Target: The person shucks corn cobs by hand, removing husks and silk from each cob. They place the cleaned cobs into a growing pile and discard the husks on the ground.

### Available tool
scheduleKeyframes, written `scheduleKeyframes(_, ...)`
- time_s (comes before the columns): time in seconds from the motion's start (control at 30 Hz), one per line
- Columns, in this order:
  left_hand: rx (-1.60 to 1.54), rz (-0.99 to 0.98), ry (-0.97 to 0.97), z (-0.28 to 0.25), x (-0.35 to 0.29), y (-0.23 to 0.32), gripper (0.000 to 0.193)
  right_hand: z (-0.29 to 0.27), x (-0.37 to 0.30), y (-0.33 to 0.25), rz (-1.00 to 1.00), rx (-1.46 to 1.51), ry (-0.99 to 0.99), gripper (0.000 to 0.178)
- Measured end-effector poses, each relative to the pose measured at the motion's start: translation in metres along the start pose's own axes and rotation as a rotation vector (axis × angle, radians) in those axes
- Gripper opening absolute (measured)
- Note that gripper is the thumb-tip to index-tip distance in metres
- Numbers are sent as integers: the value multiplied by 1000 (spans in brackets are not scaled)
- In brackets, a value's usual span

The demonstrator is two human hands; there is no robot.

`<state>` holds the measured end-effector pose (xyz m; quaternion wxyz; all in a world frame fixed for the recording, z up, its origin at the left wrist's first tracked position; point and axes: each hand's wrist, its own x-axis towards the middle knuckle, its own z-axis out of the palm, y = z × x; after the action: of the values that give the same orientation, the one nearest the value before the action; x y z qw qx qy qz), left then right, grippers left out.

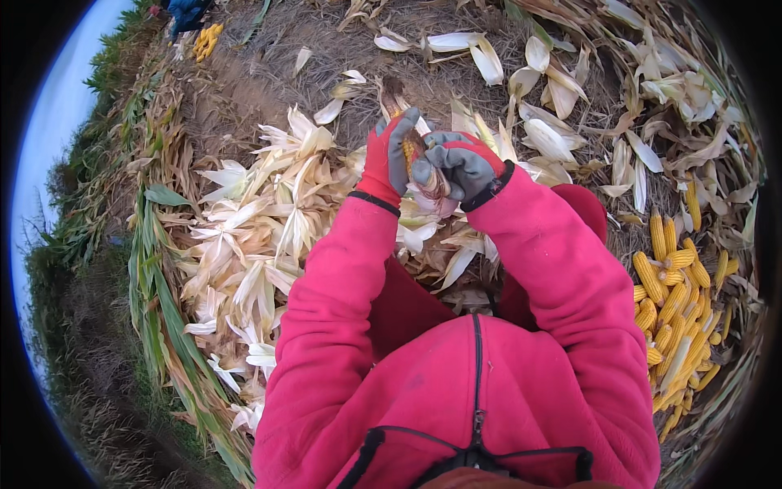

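Both my hands wear red gloves with grey palms and meet in front of me over a partly husked ear of corn. Yellow kernels show along its side, and brown silk trails from the far tip. My left hand is closed round the ear from the left. At the lower end, my right hand is closed with bent fingers on the husk, which is pale and purplish. Its fingertips are partly hidden. Loose dry husks lie heaped on the ground below and left of the hands.
A pile of husked yellow corn ears lies to my right. Scattered husks and dry stalks cover the ground ahead and right. Long green-brown corn stalks run along the left. A smaller heap of corn ears lies far left, near something dark blue.
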<state>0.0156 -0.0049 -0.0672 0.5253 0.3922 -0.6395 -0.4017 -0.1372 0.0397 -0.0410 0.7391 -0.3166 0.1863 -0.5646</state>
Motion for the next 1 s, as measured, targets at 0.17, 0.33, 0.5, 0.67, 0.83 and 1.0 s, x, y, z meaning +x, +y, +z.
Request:
scheduleKeyframes(0.17, -491, -412, 369, -56, 37, -3, 25, 2, -19, -11, 544, -154, -695, 15)
scheduleKeyframes(0.33, -349, -326, 432, -62, 31, 24, 27, 16, -17, -34, 867, -374, -671, 25)
scheduleKeyframes(0.5, 372, -134, 490, -29, 27, 44, 40, -22, -14, 6, 60, -1554, -132, 33)
scheduleKeyframes(0.67, 151, -212, 426, -16, 17, 24, 49, -18, -7, -6, -241, -1449, 203, 79)
scheduleKeyframes(0.83, -322, -370, 345, -1, 17, 24, 38, -6, -13, 11, 55, -1439, 123, 101)
scheduleKeyframes(1.0, -89, -235, 349, -5, 19, 26, 36, -4, -13, 7, 199, -1444, 27, 103)
